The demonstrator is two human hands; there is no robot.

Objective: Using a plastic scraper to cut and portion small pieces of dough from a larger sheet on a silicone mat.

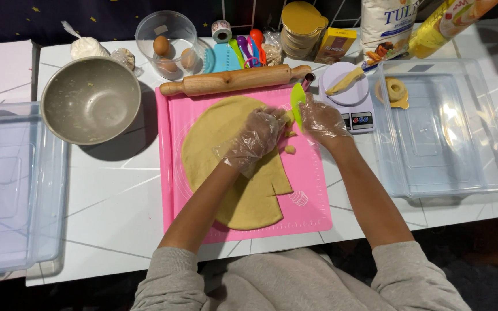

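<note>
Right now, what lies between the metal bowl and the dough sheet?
In the head view, bare white table and the left strip of the pink mat lie between the metal bowl and the dough sheet; nothing else.

A white tabletop (116, 190) with thin pale veining runs across the view, lit brightly from above (glare shows on its right side). Behind it hangs a dark blue cloth (41, 17) dotted with small yellow stars, next to dark tiles with white joints (249, 11). Below the near edge the floor (479, 242) lies in deep shadow.
</note>
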